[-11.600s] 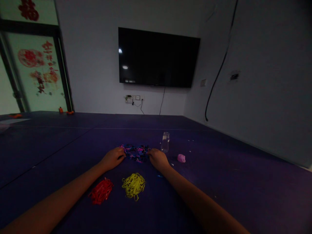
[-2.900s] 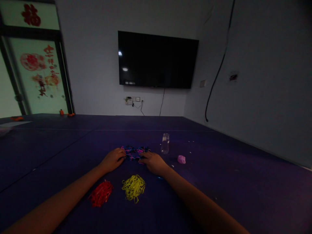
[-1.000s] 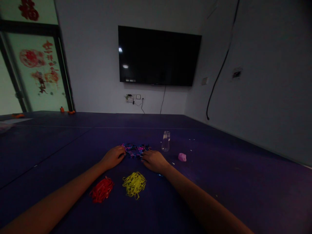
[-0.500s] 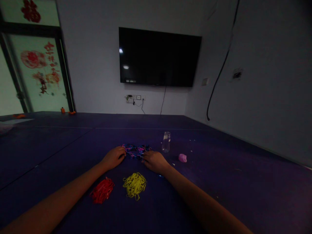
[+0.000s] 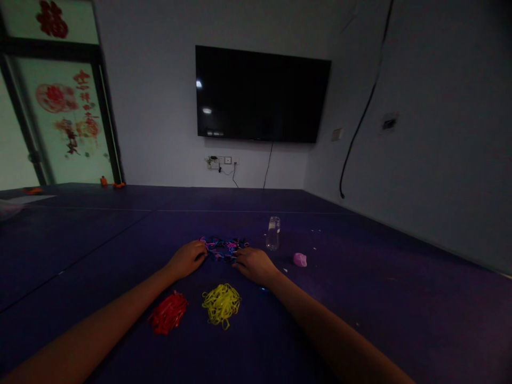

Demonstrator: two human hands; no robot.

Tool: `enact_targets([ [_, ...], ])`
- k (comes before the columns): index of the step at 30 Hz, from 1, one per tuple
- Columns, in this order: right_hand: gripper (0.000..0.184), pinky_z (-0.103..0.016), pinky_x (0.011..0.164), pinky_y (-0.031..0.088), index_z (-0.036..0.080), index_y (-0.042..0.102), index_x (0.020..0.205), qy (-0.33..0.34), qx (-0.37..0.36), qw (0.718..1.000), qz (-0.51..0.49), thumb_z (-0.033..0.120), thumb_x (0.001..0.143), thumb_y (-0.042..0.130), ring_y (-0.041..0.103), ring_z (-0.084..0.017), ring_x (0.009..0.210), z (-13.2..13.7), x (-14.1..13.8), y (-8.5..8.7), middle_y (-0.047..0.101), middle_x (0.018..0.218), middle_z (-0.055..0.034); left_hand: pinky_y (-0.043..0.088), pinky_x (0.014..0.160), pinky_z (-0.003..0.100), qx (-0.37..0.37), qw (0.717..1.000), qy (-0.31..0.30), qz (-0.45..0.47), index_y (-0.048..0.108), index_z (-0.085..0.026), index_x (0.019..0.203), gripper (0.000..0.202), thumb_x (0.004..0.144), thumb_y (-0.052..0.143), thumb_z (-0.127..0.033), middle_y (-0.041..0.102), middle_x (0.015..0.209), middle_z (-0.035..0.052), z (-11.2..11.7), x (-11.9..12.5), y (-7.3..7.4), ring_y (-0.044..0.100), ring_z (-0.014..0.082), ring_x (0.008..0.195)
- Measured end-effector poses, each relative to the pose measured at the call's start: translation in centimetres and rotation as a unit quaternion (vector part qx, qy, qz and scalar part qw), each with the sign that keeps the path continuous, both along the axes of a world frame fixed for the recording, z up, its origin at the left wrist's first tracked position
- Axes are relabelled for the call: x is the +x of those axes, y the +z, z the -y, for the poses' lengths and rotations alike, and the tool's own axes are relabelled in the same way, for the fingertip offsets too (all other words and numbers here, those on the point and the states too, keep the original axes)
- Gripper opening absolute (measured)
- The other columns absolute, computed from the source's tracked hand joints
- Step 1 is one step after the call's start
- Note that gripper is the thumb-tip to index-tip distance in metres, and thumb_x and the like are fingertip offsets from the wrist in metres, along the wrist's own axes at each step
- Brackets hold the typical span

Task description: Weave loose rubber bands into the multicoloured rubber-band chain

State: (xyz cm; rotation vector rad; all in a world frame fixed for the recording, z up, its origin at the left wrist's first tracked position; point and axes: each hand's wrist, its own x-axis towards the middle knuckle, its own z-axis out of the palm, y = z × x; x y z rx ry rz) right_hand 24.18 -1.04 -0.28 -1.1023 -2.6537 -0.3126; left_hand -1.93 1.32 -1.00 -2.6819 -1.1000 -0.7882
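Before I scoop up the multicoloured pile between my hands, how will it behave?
Scooped up, the multicoloured pile likely flops, since its pieces look like thin, curled loops. Some may snag together and others drop, as they lie spread and overlapping. It's probably light, given the slender strands.

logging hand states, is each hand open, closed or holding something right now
Left hand: curled at the left edge of the loose pink, blue and black rubber-band pile; grip unclear.
Right hand: at its right edge; grip unclear.
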Motion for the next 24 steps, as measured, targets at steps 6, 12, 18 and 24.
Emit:
enact_targets([
  [6,0.027,-0.028,0.086,0.044,0.016,0.068,0.093,-0.004,-0.004,1.000,-0.013,0.033,0.093,0.047,0.059,-0.019,0.102,-0.15,-0.02,0.02,0.065,0.108,-0.0094,0.047,0.081,0.031,-0.001,1.000,0.005,0.004,0.056,-0.019,0.080,0.015,0.081,0.046,-0.008,0.063,0.086,0.0036,0.08,-0.01,0.00,0.059,0.0191,0.087],
  [12,0.026,-0.028,0.086,0.043,0.016,0.068,0.092,-0.013,-0.013,1.000,-0.016,0.032,0.093,0.048,0.059,-0.019,0.102,-0.29,-0.09,0.02,0.066,0.105,-0.0089,0.046,0.081,0.031,-0.005,1.000,0.008,-0.002,0.056,-0.019,0.077,0.016,0.080,0.046,-0.008,0.063,0.083,0.0032,0.17,0.11,0.18,0.058,0.0188,0.085],
  [18,0.022,-0.027,0.085,0.043,0.016,0.067,0.091,-0.029,-0.011,0.999,-0.018,0.026,0.091,0.047,0.059,-0.019,0.100,0.09,-0.18,0.16,0.066,0.104,-0.0087,0.047,0.081,0.031,0.004,1.000,0.007,-0.003,0.057,-0.020,0.078,0.016,0.081,0.046,-0.009,0.063,0.083,0.0034,0.24,0.12,0.22,0.058,0.0190,0.085],
  [24,0.021,-0.027,0.087,0.043,0.015,0.065,0.096,-0.040,-0.021,0.998,-0.034,0.022,0.090,0.047,0.059,-0.019,0.103,0.04,-0.08,0.08,0.066,0.105,-0.0096,0.047,0.080,0.031,0.003,1.000,0.003,0.002,0.056,-0.020,0.078,0.015,0.080,0.046,-0.009,0.063,0.083,0.0032,0.23,0.10,0.17,0.059,0.0195,0.086],
])
